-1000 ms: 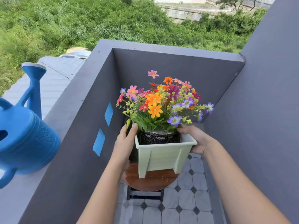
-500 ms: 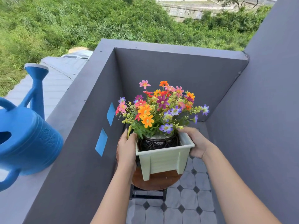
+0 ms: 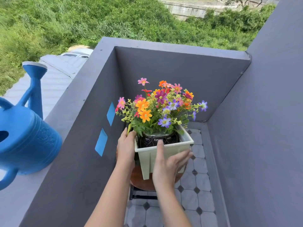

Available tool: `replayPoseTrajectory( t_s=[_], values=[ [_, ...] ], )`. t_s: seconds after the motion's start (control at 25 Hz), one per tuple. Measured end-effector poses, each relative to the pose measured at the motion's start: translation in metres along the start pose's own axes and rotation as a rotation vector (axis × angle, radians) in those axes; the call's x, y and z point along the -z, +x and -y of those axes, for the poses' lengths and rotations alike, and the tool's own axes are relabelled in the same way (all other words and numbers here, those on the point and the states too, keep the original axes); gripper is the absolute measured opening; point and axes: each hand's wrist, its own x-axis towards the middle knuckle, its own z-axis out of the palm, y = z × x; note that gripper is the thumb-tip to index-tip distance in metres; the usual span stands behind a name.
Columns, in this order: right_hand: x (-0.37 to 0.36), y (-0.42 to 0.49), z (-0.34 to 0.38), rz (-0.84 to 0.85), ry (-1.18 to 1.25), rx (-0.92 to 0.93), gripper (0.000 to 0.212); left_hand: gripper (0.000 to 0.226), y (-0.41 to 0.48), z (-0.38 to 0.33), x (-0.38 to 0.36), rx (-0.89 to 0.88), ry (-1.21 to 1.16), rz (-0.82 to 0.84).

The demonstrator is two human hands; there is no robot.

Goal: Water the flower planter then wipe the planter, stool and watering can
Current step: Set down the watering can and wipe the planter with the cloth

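2 hands [image 3: 126,147] on 1 planter [image 3: 164,151] | 1 stool [image 3: 141,181] | 1 watering can [image 3: 24,138]

Pale green square plastic planter [image 3: 164,151] sits in a narrow grey-walled balcony corner; left parapet wall [image 3: 91,128] close beside it, barely room for the left hand [image 3: 126,149]. Right hand [image 3: 167,167] covers the front face. Open tiled floor [image 3: 200,185] to the right. Colourful flower bunch [image 3: 160,108] blocks access from above.

Blue watering can [image 3: 24,138], pale green planter [image 3: 164,153] (orange, pink, purple flowers [image 3: 160,105]), grey-and-black patterned floor tiles [image 3: 198,190].
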Motion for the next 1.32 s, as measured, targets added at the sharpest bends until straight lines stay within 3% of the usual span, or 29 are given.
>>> replayPoseTrajectory(
  t_s=[0.16,0.32,0.44,0.52,0.72,0.88,1.0,1.08,1.12,1.2,1.28,1.32],
  values=[
    [-0.026,0.002,0.019,-0.035,0.065,-0.121,0.116,0.059,-0.003,0.004,0.002,-0.011,0.004,0.031],
    [-0.024,0.012,0.021,-0.089,0.109,-0.111,0.107,0.048,-0.008,0.018,0.002,-0.044,-0.058,-0.016],
    [-0.011,0.036,0.022,-0.013,0.051,-0.119,0.102,0.041,-0.047,0.004,-0.009,-0.182,-0.063,-0.056],
    [-0.002,0.049,0.026,0.035,0.082,-0.204,0.102,0.042,-0.065,-0.004,-0.017,-0.28,0.096,-0.121],
    [0.024,0.06,0.038,0.193,0.137,-0.337,0.067,0.043,-0.052,-0.002,-0.015,-0.426,0.275,-0.227],
    [0.029,0.059,0.048,0.235,0.156,-0.341,0.042,0.046,-0.069,0.033,-0.033,-0.742,0.309,-0.166],
    [0.034,0.063,0.046,0.27,0.135,-0.322,0.038,0.037,-0.072,0.062,-0.039,-1.096,0.472,-0.084],
    [0.038,0.065,0.048,0.292,0.108,-0.336,0.036,0.036,-0.059,0.062,-0.035,-1.184,0.509,-0.123],
    [0.038,0.066,0.048,0.298,0.11,-0.338,0.035,0.037,-0.053,0.057,-0.032,-1.142,0.482,-0.196],
    [0.041,0.067,0.047,0.306,0.141,-0.318,0.033,0.041,-0.042,0.038,-0.029,-0.863,0.32,-0.361],
    [0.042,0.07,0.05,0.304,0.145,-0.287,0.025,0.043,-0.039,0.028,-0.027,-0.597,0.216,-0.405],
    [0.042,0.071,0.053,0.3,0.15,-0.276,0.023,0.045,-0.041,0.029,-0.027,-0.549,0.216,-0.4]
  ],
)
